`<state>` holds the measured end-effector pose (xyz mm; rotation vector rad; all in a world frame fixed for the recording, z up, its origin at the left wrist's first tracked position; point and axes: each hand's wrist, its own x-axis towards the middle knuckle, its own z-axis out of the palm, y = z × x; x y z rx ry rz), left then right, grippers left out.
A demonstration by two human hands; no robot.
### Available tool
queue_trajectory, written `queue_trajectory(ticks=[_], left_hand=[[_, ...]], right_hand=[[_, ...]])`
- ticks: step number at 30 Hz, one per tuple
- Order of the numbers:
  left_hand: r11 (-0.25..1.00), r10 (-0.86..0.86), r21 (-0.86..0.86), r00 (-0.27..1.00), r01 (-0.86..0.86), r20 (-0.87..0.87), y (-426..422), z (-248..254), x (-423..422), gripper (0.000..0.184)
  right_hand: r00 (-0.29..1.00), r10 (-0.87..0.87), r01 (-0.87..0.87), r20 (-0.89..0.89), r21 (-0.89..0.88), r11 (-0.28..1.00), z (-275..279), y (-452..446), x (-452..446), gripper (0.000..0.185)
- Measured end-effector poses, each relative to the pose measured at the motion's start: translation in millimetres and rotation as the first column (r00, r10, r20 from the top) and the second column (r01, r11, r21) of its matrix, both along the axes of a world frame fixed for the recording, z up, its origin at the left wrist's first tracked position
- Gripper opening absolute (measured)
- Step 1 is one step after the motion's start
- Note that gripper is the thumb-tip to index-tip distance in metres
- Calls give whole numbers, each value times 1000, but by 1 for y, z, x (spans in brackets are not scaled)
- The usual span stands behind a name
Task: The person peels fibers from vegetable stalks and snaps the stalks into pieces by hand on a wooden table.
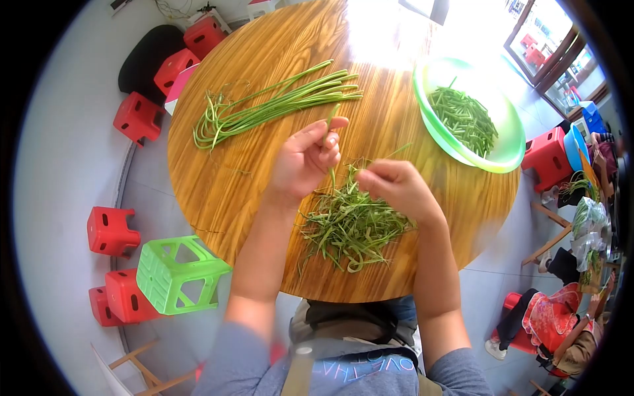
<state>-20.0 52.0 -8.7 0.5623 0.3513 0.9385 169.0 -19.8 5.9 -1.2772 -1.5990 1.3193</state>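
My left hand (307, 157) is closed around a green garlic scape (332, 113), its upper end sticking up past the fingers and its lower part hanging below. Close beside that lower part, my right hand (399, 186) is pinched, slightly blurred; what its fingertips hold, if anything, cannot be made out. Beneath both hands lies a loose heap of thin green trimmings (350, 224). Beyond my left hand rests a bundle of long garlic scapes (277, 102), curled at the left end. At the right, a pale green basin (512, 142) holds short cut pieces (462, 122).
Everything lies on a round wooden table (224, 191). A green stool (155, 280) and several red stools (112, 231) stand to the left. At the right, a seated person in a red patterned garment (551, 317) is near a red stool (547, 158) and a blue basin (576, 150).
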Motion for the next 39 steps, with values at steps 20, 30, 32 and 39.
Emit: queue_trajectory(ticks=[20, 30, 32, 39], left_hand=[[954, -131, 184, 884, 235, -449, -23, -6, 25, 23], [947, -117, 192, 837, 256, -535, -27, -1, 25, 21], [946, -60, 223, 802, 236, -595, -28, 0, 26, 21], [983, 72, 180, 797, 46, -600, -26, -9, 32, 23]], right_hand=[[676, -359, 166, -644, -342, 925, -10, 11, -4, 28], [602, -384, 218, -701, -318, 923, -19, 12, 5, 27], [721, -380, 350, -579, -169, 921, -16, 11, 4, 24], [878, -469, 386, -97, 723, 573, -20, 4, -30, 9]])
